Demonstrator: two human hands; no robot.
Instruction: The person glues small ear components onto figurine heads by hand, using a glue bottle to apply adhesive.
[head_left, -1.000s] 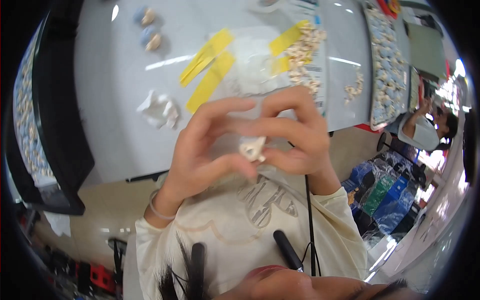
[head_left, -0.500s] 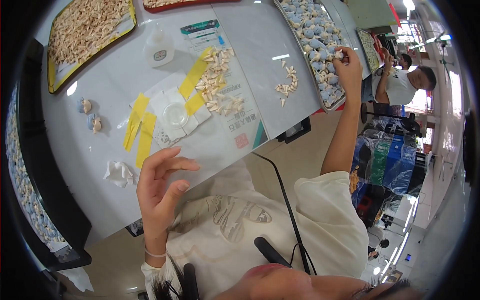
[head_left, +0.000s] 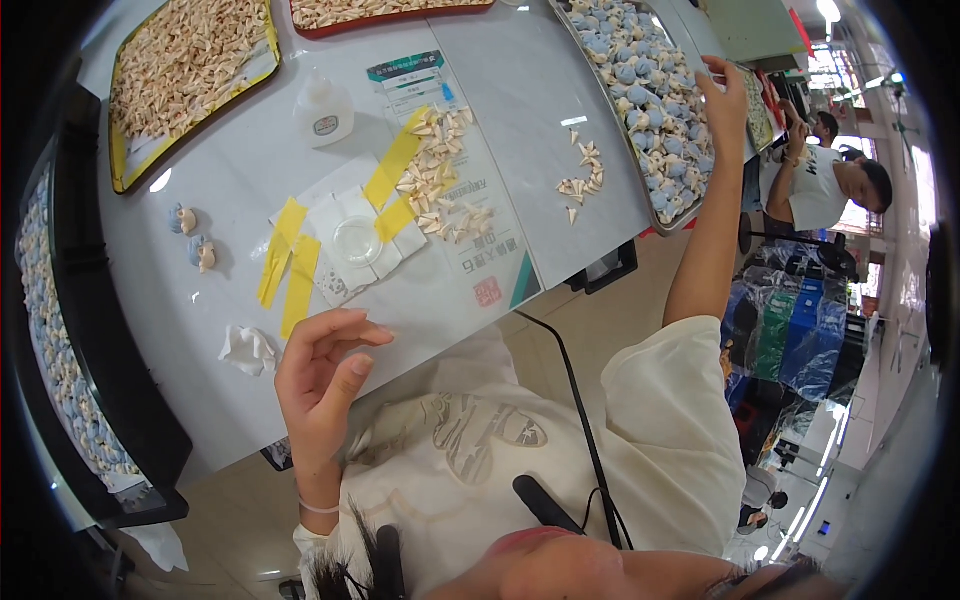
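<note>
Background items, mostly at right

Table: grey, glossy. On it, near the front edge toward the left, one crumpled white tissue. Printed sheet, pale with green corners and a red stamp, lies flat, partly covered.

Far right: co-worker in a white top, seated or standing, cannot tell; dark hair of a second person just behind. Below them, blue and green stack under crinkled transparent plastic.

Upper right: flat green surface. Lower right: row of light tubes. Floor: pale, tiled.
</note>
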